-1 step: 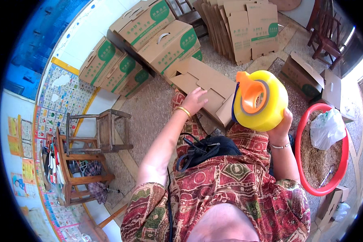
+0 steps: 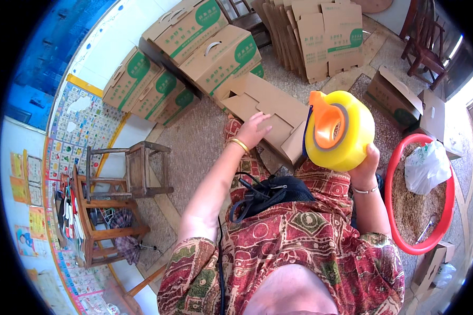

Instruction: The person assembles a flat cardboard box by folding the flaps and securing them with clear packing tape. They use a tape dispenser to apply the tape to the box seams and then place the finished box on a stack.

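A cardboard carton (image 2: 270, 111) lies across my lap and knees with its flaps folded flat on top. My left hand (image 2: 253, 129) rests on its near left edge, fingers spread and holding nothing. In my right hand (image 2: 365, 164) is a large roll of yellow packing tape (image 2: 360, 128) with an orange tape dispenser (image 2: 317, 105) fitted into its core. I hold it up above the carton's right end, with its flat side toward me. The tape hides most of my right fingers and part of the carton's end.
Printed cartons (image 2: 220, 58) are stacked at the far left, and flattened cartons (image 2: 331, 44) lean together at the back. On my right stands a red tub (image 2: 388, 210) of grainy brown material with a white plastic bag (image 2: 428, 168). Wooden chairs (image 2: 136, 170) stand at left.
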Demonstrator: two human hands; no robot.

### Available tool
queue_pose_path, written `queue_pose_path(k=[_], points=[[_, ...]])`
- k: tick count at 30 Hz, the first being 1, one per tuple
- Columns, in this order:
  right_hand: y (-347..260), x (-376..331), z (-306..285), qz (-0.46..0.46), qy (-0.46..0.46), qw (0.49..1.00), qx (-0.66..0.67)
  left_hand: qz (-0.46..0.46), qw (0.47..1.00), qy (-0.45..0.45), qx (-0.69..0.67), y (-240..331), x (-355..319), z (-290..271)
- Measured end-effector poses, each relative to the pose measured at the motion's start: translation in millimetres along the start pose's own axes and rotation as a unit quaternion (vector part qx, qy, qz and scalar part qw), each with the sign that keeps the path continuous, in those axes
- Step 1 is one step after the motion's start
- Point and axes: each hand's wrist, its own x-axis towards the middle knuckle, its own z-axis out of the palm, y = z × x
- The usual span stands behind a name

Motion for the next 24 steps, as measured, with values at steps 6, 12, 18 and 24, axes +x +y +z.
queue_pose_path(k=[6,12,18,24], points=[[-4.6,-4.9,28.3,-0.017,-0.061,0.937,-0.344,-0.027,0.941,-0.151,-0.302,122.9,-23.8,-45.9],[-1.1,-4.0,49.3,-0.023,-0.102,0.91,-0.401,0.066,0.934,-0.21,-0.282,172.6,-36.7,-59.3],[11.5,-3.6,43.0,-0.132,-0.112,0.829,-0.532,0.118,0.931,-0.204,-0.28,184.3,-36.4,-60.8],[11.6,3.4,64.4,-0.144,-0.114,0.758,-0.626,0.043,0.86,-0.204,-0.466,176.6,-29.7,-33.6]])
